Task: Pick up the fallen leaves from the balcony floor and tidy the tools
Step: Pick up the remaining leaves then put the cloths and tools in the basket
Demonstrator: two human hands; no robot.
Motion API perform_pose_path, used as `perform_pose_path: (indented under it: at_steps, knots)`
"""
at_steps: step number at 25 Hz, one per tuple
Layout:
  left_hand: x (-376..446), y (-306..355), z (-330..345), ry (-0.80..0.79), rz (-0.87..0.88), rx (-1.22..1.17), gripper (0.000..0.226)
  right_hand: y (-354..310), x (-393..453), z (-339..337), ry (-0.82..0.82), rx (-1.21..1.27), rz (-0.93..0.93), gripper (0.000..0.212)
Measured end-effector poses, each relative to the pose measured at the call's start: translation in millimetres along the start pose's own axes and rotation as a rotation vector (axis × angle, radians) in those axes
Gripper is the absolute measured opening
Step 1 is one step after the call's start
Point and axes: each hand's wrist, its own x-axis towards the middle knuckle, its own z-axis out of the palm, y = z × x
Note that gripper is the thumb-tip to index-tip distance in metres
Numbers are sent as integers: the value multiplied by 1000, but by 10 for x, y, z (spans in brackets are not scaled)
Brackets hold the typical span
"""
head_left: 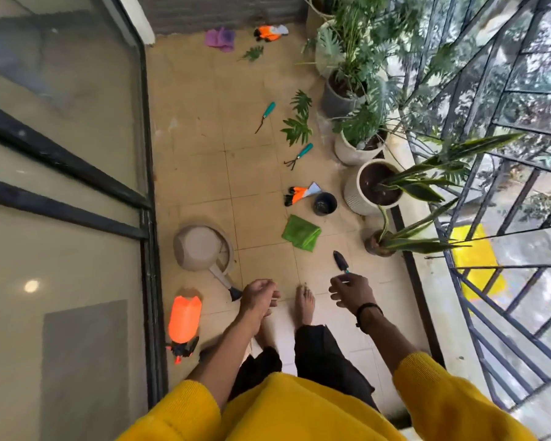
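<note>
Three green fallen leaves lie on the tiled floor: one leaf point(301, 101), a second leaf point(296, 128) just below it, and a third leaf point(252, 53) far ahead. A teal-handled weeder point(265, 117) and a teal-handled hand rake point(299, 155) lie nearby. A small black trowel point(340, 261) lies by my feet, and its handle is hidden behind my right hand point(352, 291). My right hand hangs with loosely curled fingers. My left hand point(260, 296) also hangs loosely curled and holds nothing.
Orange gloves point(299, 193), a small black pot point(325, 203) and a green cloth point(301, 232) lie mid-floor. A beige watering can point(204, 248) and an orange sprayer point(184, 323) lie by the glass door point(77, 186). Potted plants point(374, 186) line the railing point(506, 281). More gloves point(220, 39) lie far ahead.
</note>
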Motion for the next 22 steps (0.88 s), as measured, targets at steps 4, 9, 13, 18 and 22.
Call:
perform_pose_path:
  at_steps: [4,9,13,18,22]
  knots:
    - [268,337,193,-15,6,53,4,-138,321,-4,-12,49,35,14]
    - [690,778,452,49,25,105,4,-362,913,-50,-46,51,92,18]
    - [1541,794,820,54,-4,168,6,-288,1818,158,-72,-75,85,18]
    - [3172,261,1355,78,-111,322,11,184,3440,822,-173,-327,94,22]
    - [4454,61,1596,-24,-138,509,37,445,4561,1264,-166,-397,144,13]
